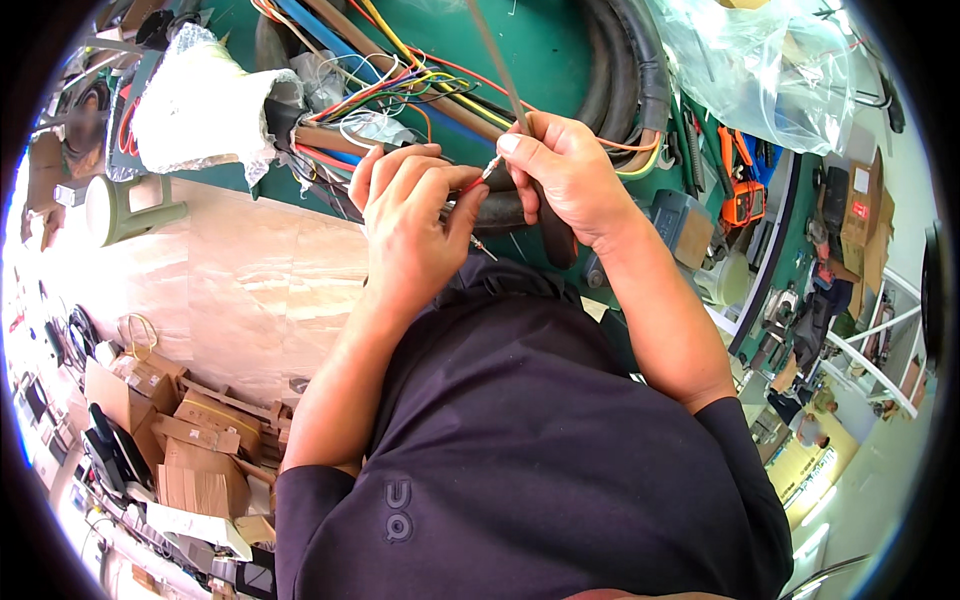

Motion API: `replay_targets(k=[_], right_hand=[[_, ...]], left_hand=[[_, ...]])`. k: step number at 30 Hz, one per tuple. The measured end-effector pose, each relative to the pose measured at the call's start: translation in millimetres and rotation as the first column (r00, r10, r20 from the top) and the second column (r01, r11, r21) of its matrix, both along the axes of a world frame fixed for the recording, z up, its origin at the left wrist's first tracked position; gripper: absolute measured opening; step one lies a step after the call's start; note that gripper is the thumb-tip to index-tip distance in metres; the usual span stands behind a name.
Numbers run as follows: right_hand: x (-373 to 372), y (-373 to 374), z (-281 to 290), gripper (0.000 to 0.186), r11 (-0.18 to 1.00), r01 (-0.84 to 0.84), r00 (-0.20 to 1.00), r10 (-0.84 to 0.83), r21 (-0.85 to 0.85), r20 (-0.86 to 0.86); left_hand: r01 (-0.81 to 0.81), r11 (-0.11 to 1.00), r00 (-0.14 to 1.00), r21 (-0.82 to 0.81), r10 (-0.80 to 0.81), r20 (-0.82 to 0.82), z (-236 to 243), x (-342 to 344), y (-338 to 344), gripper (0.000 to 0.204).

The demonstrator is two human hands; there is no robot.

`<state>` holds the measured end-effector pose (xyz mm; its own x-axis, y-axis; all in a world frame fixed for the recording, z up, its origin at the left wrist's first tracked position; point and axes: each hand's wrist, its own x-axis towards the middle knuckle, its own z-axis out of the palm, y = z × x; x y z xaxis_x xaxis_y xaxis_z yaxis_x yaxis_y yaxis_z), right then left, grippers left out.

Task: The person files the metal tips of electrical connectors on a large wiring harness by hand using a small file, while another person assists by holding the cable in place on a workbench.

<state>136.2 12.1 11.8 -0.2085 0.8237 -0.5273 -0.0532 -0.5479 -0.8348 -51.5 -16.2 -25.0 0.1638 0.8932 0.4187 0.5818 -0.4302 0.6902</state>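
Observation:
Above the near edge of the bench, my left hand (410, 215) is closed, pinching a thin red wire (474, 184) between thumb and fingertips. My right hand (572, 178) meets it from the right, thumb and finger closed at a small shiny metal-and-white piece (492, 167) at the wire's end. A long thin brownish shaft (500, 68) runs up from my right fist, and a dark rounded end (556, 238) shows below it. Whether these are one tool I cannot tell. Another thin wire tip (484, 250) sticks out below my left hand.
Thick blue and brown cables (345, 38) and loose coloured wires (400, 88) lie across the green bench (480, 45). A thick black cable coil (640, 65) is behind my right hand. Clear plastic bags (765, 75), an orange meter (742, 203) and a stool (125, 210) stand around; cardboard boxes (205, 440) lie lower left.

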Motion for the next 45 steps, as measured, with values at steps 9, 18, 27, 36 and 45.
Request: replay_targets(k=[9,18,27,36,45], right_hand=[[0,-2,-6,0.022,1.000,0.010,0.989,-0.014,-0.028,-0.150],[0,-7,-5,0.018,0.999,0.044,0.989,-0.046,-0.019,-0.138],[2,-11,-8,0.018,0.999,0.045,0.986,-0.043,0.011,-0.162],[3,-13,-8,0.018,0.999,0.040,0.985,-0.035,0.029,-0.170],[6,-14,-5,0.020,0.998,0.011,0.989,-0.001,0.067,-0.147]], left_hand=[[0.028,0.999,0.999,-0.044,-0.026,0.025,-1,-3,-1,0.020],[0.016,1.000,1.000,-0.018,-0.016,0.013,-5,-4,-1,0.022],[0.001,1.000,0.999,-0.026,0.001,0.054,-9,-4,-2,0.025],[0.031,0.999,0.999,-0.012,-0.031,0.025,-5,-4,1,0.024],[0.031,0.999,0.998,-0.040,-0.029,0.056,-3,-4,1,0.023]])
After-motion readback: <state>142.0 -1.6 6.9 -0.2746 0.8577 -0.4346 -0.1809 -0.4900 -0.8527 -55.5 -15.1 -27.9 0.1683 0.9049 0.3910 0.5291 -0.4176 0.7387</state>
